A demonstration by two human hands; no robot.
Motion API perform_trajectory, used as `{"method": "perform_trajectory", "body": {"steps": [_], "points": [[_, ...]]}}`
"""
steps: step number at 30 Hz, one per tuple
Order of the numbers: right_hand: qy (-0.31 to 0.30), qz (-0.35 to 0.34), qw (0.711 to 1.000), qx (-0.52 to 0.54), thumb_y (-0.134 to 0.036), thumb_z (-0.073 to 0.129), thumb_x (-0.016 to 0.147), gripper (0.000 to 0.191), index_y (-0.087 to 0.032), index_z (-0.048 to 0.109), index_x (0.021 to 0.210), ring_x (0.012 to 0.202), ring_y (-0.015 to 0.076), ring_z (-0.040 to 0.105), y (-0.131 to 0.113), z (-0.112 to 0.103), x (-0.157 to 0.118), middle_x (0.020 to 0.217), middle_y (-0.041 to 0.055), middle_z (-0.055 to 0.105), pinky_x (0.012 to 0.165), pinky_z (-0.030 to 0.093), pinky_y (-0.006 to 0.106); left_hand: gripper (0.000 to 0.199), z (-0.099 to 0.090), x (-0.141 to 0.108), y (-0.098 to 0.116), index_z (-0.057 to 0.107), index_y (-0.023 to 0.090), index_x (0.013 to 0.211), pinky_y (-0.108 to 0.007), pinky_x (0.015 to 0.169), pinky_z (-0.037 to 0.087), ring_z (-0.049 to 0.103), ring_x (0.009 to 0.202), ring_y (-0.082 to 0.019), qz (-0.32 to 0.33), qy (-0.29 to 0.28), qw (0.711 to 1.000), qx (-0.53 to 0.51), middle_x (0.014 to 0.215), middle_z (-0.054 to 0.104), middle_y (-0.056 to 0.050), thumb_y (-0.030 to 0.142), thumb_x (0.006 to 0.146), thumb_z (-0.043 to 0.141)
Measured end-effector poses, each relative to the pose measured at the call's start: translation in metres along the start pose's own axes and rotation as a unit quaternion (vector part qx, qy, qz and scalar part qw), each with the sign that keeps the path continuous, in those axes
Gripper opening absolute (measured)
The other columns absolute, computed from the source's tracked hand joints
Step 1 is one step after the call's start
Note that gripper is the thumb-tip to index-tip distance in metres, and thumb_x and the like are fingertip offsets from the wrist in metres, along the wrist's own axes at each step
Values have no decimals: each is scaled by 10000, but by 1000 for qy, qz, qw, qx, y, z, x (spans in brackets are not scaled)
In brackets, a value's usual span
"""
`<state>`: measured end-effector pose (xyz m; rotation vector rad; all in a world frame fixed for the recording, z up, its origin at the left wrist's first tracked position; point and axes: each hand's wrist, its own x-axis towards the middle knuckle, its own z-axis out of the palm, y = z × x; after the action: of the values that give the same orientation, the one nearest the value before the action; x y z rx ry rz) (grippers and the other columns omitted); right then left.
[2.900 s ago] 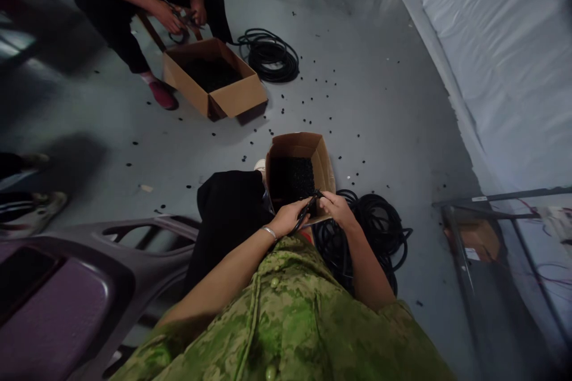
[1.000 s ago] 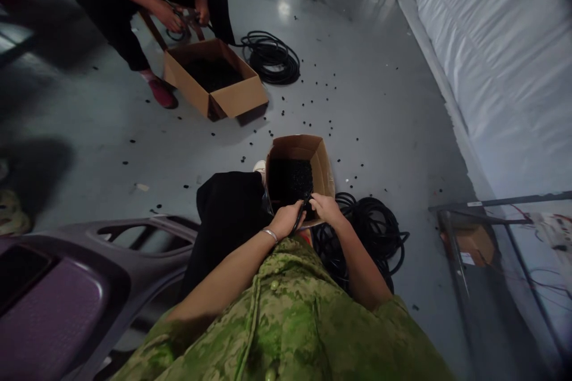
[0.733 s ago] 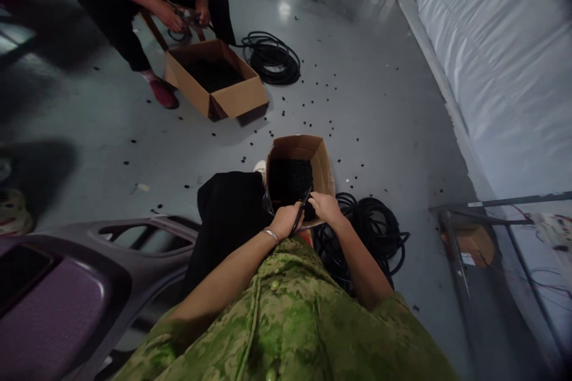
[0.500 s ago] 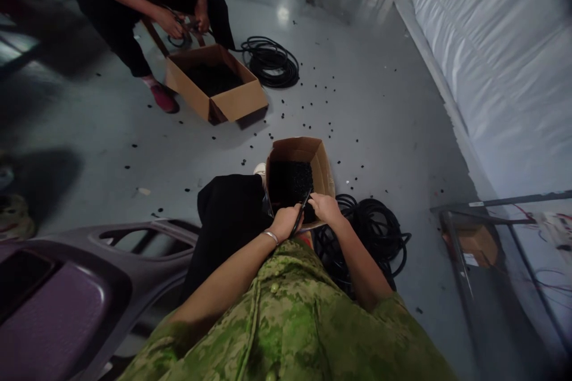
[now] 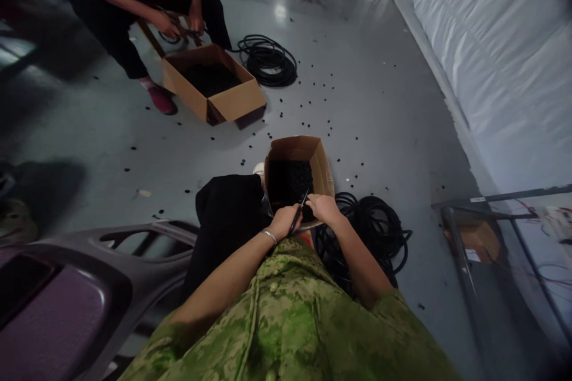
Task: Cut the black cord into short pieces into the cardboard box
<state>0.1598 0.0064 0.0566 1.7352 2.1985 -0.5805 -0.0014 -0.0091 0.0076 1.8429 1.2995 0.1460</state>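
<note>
My left hand [image 5: 285,222], with a silver bracelet at its wrist, is closed around dark-handled scissors [image 5: 304,199] whose thin blades point up and away from me. Close beside the blades, my right hand [image 5: 323,208] is pinched at the fingertips. What sits in that pinch is too dark and small to make out. Both hands are over the near edge of a cardboard box [image 5: 322,169] between my legs. Many small black pieces [image 5: 298,176] fill its bottom. Against the box's right side lies a coil of black hose [image 5: 378,226], partly behind my right forearm.
A seated person [image 5: 167,24] at upper left works with both hands over another cardboard box [image 5: 239,101]. A second black hose coil [image 5: 268,61] lies beside it. Small black bits dot the grey floor [image 5: 388,131]. A purple-grey chair [image 5: 58,303] stands left, a metal frame [image 5: 451,232] right.
The scissors' blades look slightly more parted and shifted a little to the left. My hands stay over the box; the whole view has moved slightly.
</note>
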Motion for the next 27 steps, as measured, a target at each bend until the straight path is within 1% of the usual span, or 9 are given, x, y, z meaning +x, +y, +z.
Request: {"method": "perform_trajectory", "body": {"steps": [3,7,11,14,16,18,20,24,27], "points": [[-11,-6,1000,-3,-343,441,1028,280,-197,658,1125,1053,249,684,-6,5,3,1149,143,724,827,470,300,265,-2,5,0,628,100,1107,-290,748,484,717,845,-228,-11,5,998,60,949,750,-153,233,917,501],[-26,46,998,34,-340,440,1023,279,-204,672,1098,1024,241,688,-9,18,8,1092,140,738,808,474,296,224,-3,8,-1,664,115,1027,-281,740,471,714,876,-229,-27,-11,999,33,962,751,-147,213,913,498],[-3,49,985,168,-272,460,989,239,-195,686,972,895,190,681,1,41,6,934,80,741,770,466,263,233,-1,7,-3,661,128,1039,-268,724,471,705,830,-204,-38,13,999,-27,918,748,-114,247,923,498],[42,53,938,339,-291,439,965,284,-182,653,815,657,152,610,7,65,1,682,25,651,649,461,243,285,2,8,-4,620,145,1146,-260,707,483,694,785,-183,-48,47,994,-90,883,740,-74,295,939,494],[72,56,886,455,-387,415,960,318,-190,646,865,527,140,529,6,77,-2,651,5,608,523,428,241,306,5,9,-5,615,142,1145,-268,709,497,688,782,-184,-46,54,988,-138,874,733,-65,334,945,487],[76,35,859,506,-413,437,937,304,-198,651,950,529,142,534,0,84,-5,704,8,623,508,433,245,283,6,10,-7,637,150,1065,-273,743,509,683,814,-184,-34,78,979,-187,877,728,-54,359,936,497],[70,22,866,495,-394,438,932,303,-212,659,1032,592,163,587,-9,85,-9,761,20,653,554,469,260,247,7,10,-10,648,152,997,-273,767,513,675,834,-183,-34,101,971,-215,879,723,-46,356,901,548],[116,12,932,344,-311,474,924,327,-239,680,1168,914,242,679,-29,75,-19,997,89,719,806,512,325,166,6,5,-16,646,154,900,-269,737,508,654,789,-180,-59,118,963,-235,815,696,-29,301,825,628],[113,9,945,305,-292,518,899,364,-242,680,1221,1000,269,679,-32,55,-28,1076,117,720,876,501,352,142,6,3,-17,626,158,881,-255,699,500,633,730,-162,-80,145,943,-288,760,661,-8,262,788,655]]}}
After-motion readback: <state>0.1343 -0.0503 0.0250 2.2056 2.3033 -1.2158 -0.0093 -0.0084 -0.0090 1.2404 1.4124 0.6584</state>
